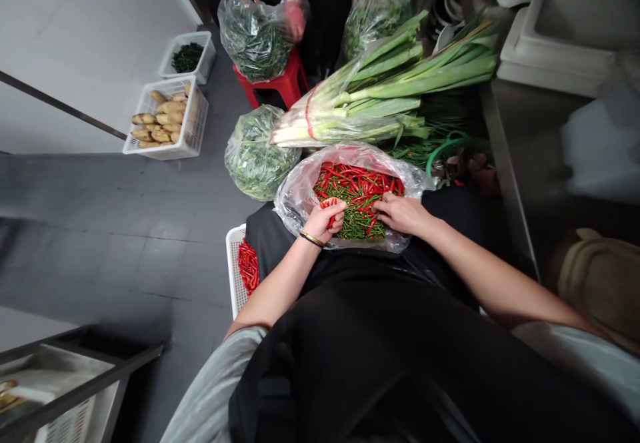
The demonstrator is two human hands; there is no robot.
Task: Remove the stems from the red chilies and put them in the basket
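A clear plastic bag (pixel 296 193) rests on my lap with its mouth spread, full of red chili peppers (pixel 350 179) with green stems. My left hand (pixel 326 221), a bangle at its wrist, is closed around several red chilies that show between the fingers. It is over the left side of the bag. On the right side of the pile, my right hand (pixel 400 213) has its fingers bent and drawn together at a red chili; its fingertips are partly hidden among the peppers.
By my left leg stands a white basket (pixel 233 256) of red chilies. Bundled leeks (pixel 350 106) lie beyond the bag, beside bagged greens (pixel 260 156). A co-worker's hands (pixel 295 19) handle another bag on a red stool (pixel 280 83). A metal counter (pixel 520 163) edges the right.
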